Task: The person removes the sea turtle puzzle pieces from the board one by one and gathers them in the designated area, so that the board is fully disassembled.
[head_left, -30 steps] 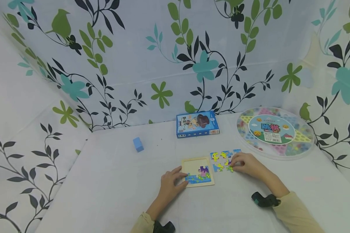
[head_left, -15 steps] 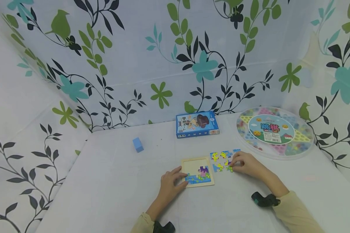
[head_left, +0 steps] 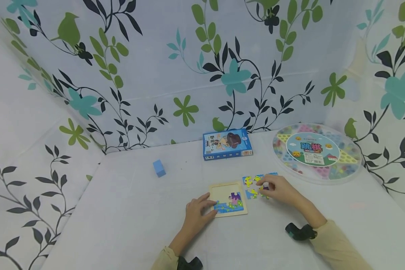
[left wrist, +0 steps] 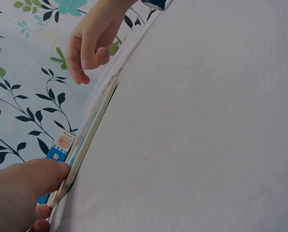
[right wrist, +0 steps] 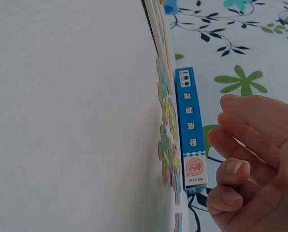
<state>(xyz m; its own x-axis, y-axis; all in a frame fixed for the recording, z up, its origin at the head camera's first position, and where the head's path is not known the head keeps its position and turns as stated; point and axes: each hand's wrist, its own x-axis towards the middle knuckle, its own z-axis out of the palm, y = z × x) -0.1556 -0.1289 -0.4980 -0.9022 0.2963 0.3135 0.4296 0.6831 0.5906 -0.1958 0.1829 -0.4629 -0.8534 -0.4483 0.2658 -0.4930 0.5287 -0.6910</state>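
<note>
Reference item: puzzle tray [head_left: 219,192], lying flat on the table [head_left: 138,225]. Fitted pieces [head_left: 231,207] occupy the near side and part of the right side inside the tray. The left hand [head_left: 196,215] grips the tray's left edge. Loose pieces [head_left: 251,194] lie just beside the tray, to its right; the right hand [head_left: 279,189] is above them. The box [head_left: 227,144] is located behind the tray; the round case [head_left: 314,148], behind and right; the block [head_left: 159,168], behind and left. The printed cloth [head_left: 138,75] hangs farthest behind the tray.
</note>
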